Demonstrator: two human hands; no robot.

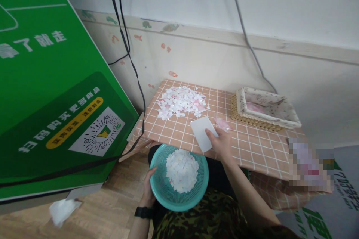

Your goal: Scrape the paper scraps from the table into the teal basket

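My left hand (149, 186) grips the left rim of a round teal plastic colander (179, 204), which rests at my lap below the table edge. Inside it lies a heap of small white paper pieces (182, 171). In my right hand (221, 142) is a flat white card (202, 133), pinched at its right side above the front of the table. Beyond the card, a loose pile of white and pinkish paper bits (181, 101) spreads over the tabletop. Close by my right fingers is a small pink crumpled bunch (222, 124).
A wicker basket (265, 114) with a cloth lining stands at the back right of the checked tablecloth (252, 145). On the left rises a green cabinet (64, 93), with black cables (137, 71) hanging beside it. A white bag (63, 209) lies on the floor.
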